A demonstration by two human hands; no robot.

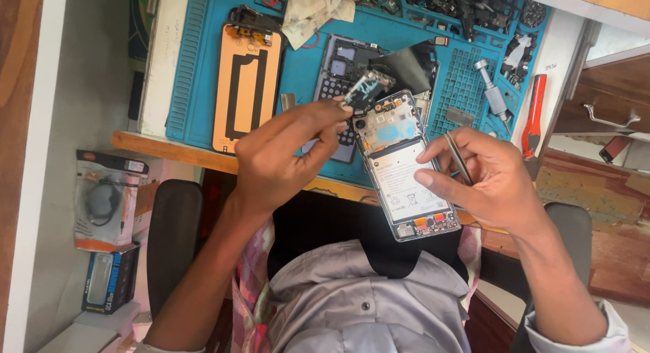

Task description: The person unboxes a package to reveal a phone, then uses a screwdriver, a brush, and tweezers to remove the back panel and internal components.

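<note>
The phone (405,170) is open, back cover off, lying face down and tilted, its far end pointing up-left. A white battery fills its middle, with a pale blue board area at the far end and small orange parts at the near end. It sits over the near edge of the bench, in the middle of the scene.

The small part (365,87) is a thin blue-and-silver piece, raised just above the phone's far left corner, tilted.

The tweezers (460,165) are slim metal, lying slantwise just right of the phone.

The blue mat (305,75) looks like matt rubber, the tweezers (460,165) are shiny metal, the worktop (169,148) edge bare wood, the rag (315,8) crumpled cloth.
</note>
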